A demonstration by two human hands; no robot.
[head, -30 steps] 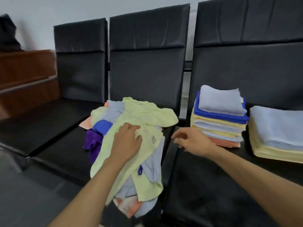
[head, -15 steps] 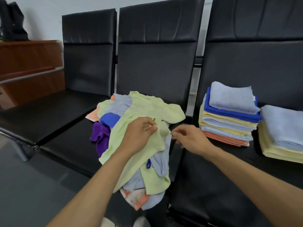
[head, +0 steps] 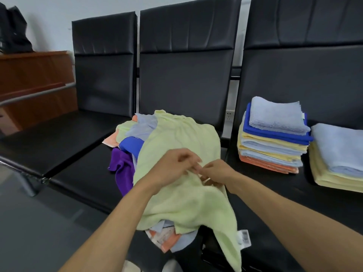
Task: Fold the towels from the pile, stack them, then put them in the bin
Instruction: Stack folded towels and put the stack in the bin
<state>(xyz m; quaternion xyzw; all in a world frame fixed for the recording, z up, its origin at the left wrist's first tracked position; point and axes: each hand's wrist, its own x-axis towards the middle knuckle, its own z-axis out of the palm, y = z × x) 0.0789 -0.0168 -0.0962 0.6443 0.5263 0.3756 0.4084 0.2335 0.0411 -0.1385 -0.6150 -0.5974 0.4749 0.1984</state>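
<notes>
Centrally, the left hand [head: 172,166] and right hand [head: 219,173] pinch the pale green towel [head: 182,205] with curled fingers; lifting it could drag the loose pile [head: 129,144] off the seat [head: 82,173].

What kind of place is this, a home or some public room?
Probably a waiting area or office, not a home. A row of joined black seats stands on a metal frame, with a wooden counter at the left. The left hand and right hand grip a green towel.

Waiting area: row of linked black seats [head: 182,79]
</notes>
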